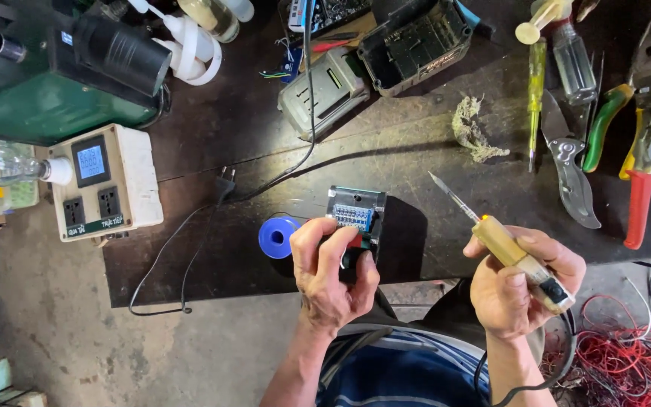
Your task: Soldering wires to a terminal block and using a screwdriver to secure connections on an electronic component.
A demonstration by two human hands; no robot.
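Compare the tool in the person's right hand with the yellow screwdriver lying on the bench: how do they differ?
The soldering iron is held in the right hand, tip tilted up-left; the yellow screwdriver lies untouched on the bench. The iron's handle is tan and thick with a cord; the screwdriver's is slim, translucent yellow, cordless. Both have thin metal shafts.

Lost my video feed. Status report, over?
Left hand grips black terminal block. Right hand holds soldering iron, tip clear. Blue spool beside block.

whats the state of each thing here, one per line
left hand: gripping the black device, holding it upright
black device: blue terminal block exposed on top
right hand: closed around the soldering iron
soldering iron: tip off the bench, pointing up-left
plug: unplugged, lying on the bench
meter box: screen lit, sockets empty
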